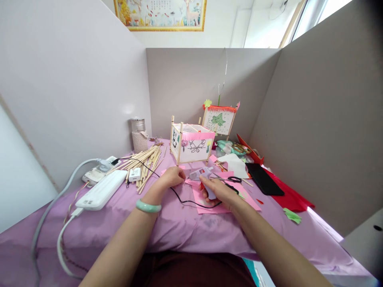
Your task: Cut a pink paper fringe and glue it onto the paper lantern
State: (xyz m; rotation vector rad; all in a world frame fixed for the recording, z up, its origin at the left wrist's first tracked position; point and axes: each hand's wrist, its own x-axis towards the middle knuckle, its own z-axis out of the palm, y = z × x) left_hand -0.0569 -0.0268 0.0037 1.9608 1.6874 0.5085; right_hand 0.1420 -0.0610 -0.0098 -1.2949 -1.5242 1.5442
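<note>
In my right hand (216,190) is a pale lilac hot glue gun (201,173), its nozzle pointing away from me and the fingers wrapped round its handle. A black cord (181,199) runs from the gun across the cloth to the left. My left hand (172,177), with a green bangle on the wrist, is curled close to the cloth; its fingertips are pressed together, and what they hold, if anything, is hidden. Just beyond it stands a stick-framed paper lantern (196,149) with drawings and a pink top band. Pink paper (206,207) lies under my right hand.
Black-handled scissors (235,179) lie beside the glue gun. Wooden sticks (149,163), a power bank (101,190) and a knit-sleeved bottle (139,135) are on the left. A second lantern (219,121), a black phone (265,179) and red cloth (290,195) are on the right. Grey partitions (209,71) surround the table.
</note>
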